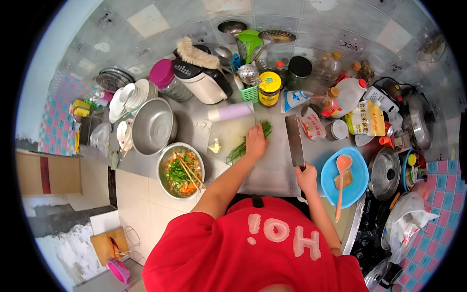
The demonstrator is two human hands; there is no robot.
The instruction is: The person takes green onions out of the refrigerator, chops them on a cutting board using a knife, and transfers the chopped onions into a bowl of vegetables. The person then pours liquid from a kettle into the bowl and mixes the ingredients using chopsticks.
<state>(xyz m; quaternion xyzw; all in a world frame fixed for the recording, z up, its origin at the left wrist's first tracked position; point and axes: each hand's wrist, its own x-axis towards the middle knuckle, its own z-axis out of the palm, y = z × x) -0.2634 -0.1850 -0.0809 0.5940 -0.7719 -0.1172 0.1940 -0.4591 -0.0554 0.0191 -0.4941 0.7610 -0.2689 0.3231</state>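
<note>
Green stalks (237,153) lie under the left hand (255,142).

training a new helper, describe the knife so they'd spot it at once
On the metal counter, find the blue basin. To its left, the right hand grips the knife; unlike the nearby packet and green stalks, it has a broad, rectangular metal blade.

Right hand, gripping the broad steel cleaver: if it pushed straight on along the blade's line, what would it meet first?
Led by the broad steel cleaver, the right hand would probably meet the blue-and-white plastic packet beyond the blade's far end first; their relative heights are unclear.
</note>
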